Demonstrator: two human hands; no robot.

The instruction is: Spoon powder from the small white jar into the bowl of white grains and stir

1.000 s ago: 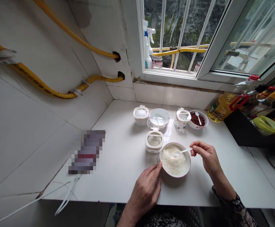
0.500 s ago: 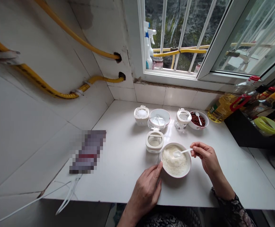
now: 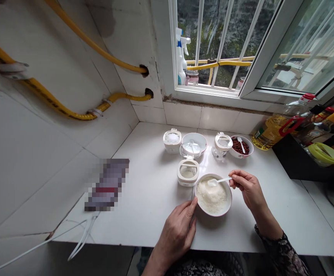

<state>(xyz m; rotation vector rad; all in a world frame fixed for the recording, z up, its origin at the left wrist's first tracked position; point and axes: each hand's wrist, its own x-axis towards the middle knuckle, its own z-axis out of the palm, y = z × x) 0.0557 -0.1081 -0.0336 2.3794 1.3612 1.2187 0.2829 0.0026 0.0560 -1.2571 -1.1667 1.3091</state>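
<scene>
In my right hand (image 3: 247, 189) a small white plastic spoon (image 3: 222, 180) is pinched by the end of its handle. The spoon's bowl is at the white, grainy powder (image 3: 213, 200) near the back of a white bowl (image 3: 229, 200). My left hand (image 3: 178, 228) grips that bowl at its left rim, thumb on the edge and the other fingers low against its side, partly hidden. Just behind the bowl stands a seasoning jar (image 3: 188, 174) with its clear lid (image 3: 191, 148) flipped up and some pale contents inside.
At the back are a jar of white contents (image 3: 171, 142), a white bowl (image 3: 199, 138), another lidded jar (image 3: 223, 145) and a bowl of dark red bits (image 3: 240, 148) holding a spoon. An oil bottle (image 3: 267, 132) and black condiment rack (image 3: 290, 159) stand right. A pixelated object (image 3: 107, 184) lies left.
My right hand has shifted slightly left and up with the spoon, whose tip has moved toward the back of the powder. My left hand and the bowl have stayed put.
</scene>
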